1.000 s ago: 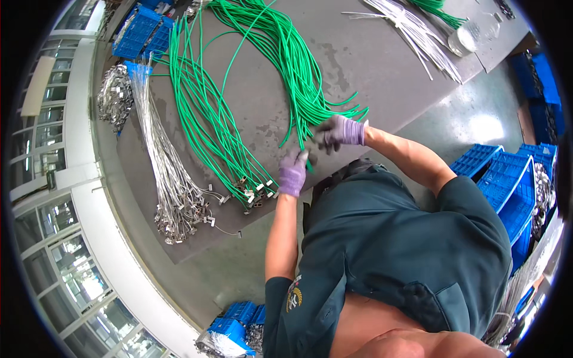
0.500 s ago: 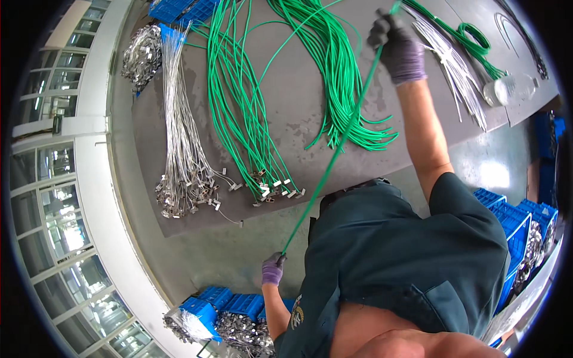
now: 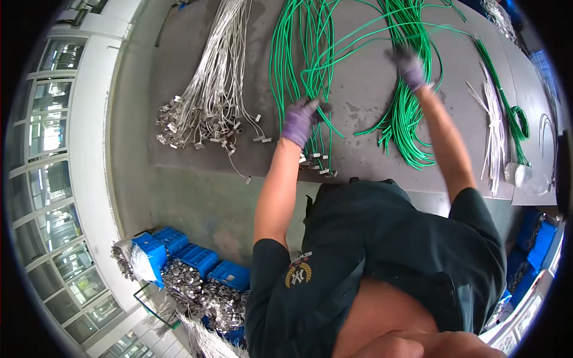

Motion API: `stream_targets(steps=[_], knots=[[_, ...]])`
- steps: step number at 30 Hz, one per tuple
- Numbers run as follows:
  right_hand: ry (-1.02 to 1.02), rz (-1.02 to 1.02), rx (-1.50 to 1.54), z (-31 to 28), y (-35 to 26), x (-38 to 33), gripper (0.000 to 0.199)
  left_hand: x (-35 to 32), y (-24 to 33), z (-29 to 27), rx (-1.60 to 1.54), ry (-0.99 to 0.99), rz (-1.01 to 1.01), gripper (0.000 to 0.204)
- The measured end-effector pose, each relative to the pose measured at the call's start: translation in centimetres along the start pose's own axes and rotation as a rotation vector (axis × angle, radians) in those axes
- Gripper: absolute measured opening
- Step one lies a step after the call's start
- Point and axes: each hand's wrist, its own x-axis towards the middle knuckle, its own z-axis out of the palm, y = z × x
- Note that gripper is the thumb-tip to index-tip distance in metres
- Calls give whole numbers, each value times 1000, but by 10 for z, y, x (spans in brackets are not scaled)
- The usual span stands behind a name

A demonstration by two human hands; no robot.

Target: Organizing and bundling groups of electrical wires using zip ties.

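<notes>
My left hand (image 3: pixel 300 122), in a purple and grey glove, is closed on a green cable at the left green bundle (image 3: pixel 286 59). Small silver and white end pieces (image 3: pixel 322 161) show below that hand, at the table's near edge. Several green strands (image 3: pixel 352 51) curve from there toward the right. My right hand (image 3: pixel 408 68), gloved the same way, hovers at or over the right green bundle (image 3: pixel 403 128); motion smears its fingers, so their grip is unclear. Bare cable ends fan out at the bundle's near end.
Left on the grey table (image 3: pixel 256 95) lies a bundle of silver cables (image 3: pixel 218 65) with metal end pieces. White strips (image 3: pixel 494 125), a green coil (image 3: pixel 518 122) and a clear plastic bottle (image 3: pixel 525 178) lie right. Blue crates (image 3: pixel 197 258) with metal parts stand at lower left.
The cable stretched between both hands is no longer taut. My left hand has risen from below the table edge to the left green bundle. My right hand has come down. The view has shifted.
</notes>
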Motion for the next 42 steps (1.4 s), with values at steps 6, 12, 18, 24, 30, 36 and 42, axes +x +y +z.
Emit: stream_targets(steps=[6,12,18,24,30,36,42], knots=[[-638,263,1306,9,-155,-43,30,51,-30,-20,-81,1,-30,15],[-942,362,1134,10,-174,-32,25,43,-37,-18,-270,-16,71,20],[-845,391,1159,18,-188,-20,23,37,-49,-28,-399,-4,86,20],[-957,303,1190,16,-198,-15,21,24,-39,-26,-281,27,-104,23],[-383,35,916,22,-168,-29,15,28,-17,-79,263,396,387,39],[-291,50,456,72,-101,-81,13,54,-50,-159,1346,734,8,74],[-245,158,663,53,-108,-73,13,63,-38,-178,1295,563,-169,42]])
